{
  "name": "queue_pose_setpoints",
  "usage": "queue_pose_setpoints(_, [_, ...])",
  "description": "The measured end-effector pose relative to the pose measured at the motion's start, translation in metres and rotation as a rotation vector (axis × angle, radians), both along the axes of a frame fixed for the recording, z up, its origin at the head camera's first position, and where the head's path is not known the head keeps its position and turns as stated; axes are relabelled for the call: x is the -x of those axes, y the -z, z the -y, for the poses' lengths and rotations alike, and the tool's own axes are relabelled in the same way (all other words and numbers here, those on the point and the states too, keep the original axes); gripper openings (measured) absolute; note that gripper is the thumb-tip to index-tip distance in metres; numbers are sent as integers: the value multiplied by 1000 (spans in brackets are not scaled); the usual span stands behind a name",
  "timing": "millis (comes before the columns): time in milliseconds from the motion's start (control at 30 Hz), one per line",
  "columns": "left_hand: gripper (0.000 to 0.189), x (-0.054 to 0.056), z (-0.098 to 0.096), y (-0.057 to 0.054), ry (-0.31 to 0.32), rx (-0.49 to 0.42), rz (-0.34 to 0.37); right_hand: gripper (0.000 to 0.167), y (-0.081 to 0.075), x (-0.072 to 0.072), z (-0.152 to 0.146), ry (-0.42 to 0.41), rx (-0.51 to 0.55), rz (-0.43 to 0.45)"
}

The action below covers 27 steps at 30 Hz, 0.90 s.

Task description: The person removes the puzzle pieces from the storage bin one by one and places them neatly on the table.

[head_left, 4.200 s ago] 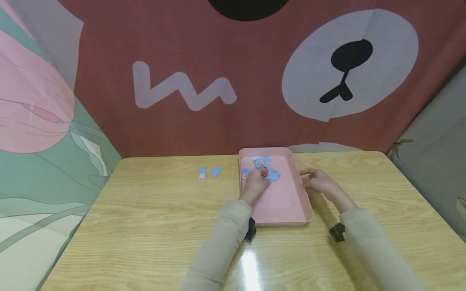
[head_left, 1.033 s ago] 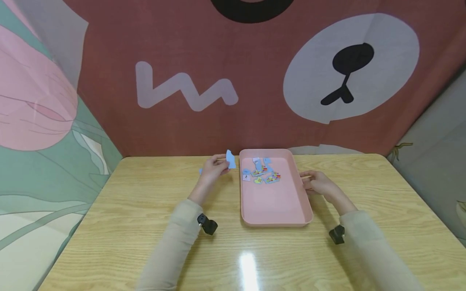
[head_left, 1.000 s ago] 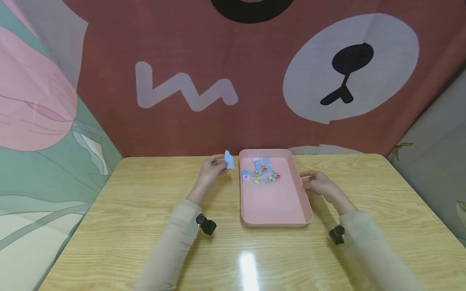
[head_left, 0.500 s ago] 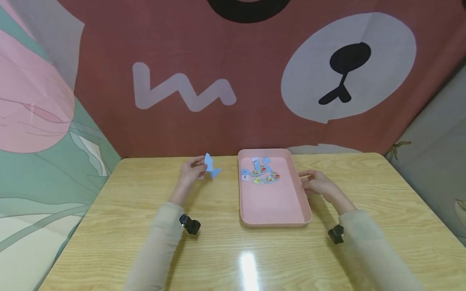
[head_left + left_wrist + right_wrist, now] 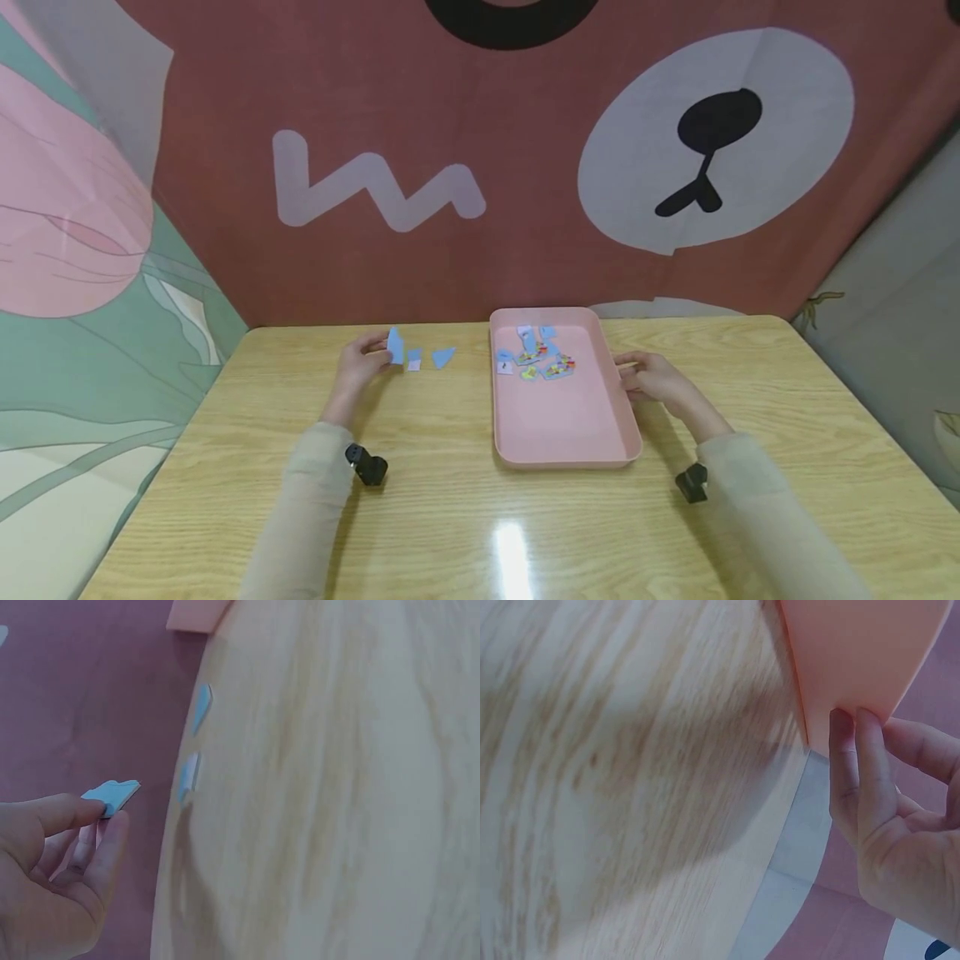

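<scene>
My left hand (image 5: 362, 361) pinches a flat light-blue puzzle piece (image 5: 395, 346) between thumb and fingers, over the table's far left part. In the left wrist view the puzzle piece (image 5: 112, 795) stands out past the fingertips, held above the tabletop. Just right of it lie a blue-and-white puzzle piece (image 5: 414, 360) and a blue triangular one (image 5: 443, 357). The fingertips of my right hand (image 5: 652, 377) rest against the outer right wall of a pink tray (image 5: 570, 425); the right wrist view shows straight fingers touching that tray wall (image 5: 855, 667).
Several puzzle pieces (image 5: 558, 367), blue, white and multicoloured, lie in the tray's far left part. The wooden table (image 5: 420, 517) ends at a brown printed cloth (image 5: 375, 275) hanging behind it. Each wrist carries a small black camera (image 5: 367, 465).
My left hand has taken a blue puzzle piece from the tray and carried it left, past the two loose pieces. My right hand stays at the tray's side.
</scene>
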<state>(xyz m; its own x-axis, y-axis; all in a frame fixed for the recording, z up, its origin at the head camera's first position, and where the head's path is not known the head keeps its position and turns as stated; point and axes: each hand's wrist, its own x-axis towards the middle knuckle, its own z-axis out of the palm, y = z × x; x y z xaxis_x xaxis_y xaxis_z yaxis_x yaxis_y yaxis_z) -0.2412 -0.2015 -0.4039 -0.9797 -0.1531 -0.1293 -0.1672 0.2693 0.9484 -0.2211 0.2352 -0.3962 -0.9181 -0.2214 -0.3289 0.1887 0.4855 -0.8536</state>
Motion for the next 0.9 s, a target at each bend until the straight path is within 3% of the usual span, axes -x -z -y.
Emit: queue_pose_setpoints(900, [44,7,17,26,-55,111,15,55,-3,0,1,2,-6,7])
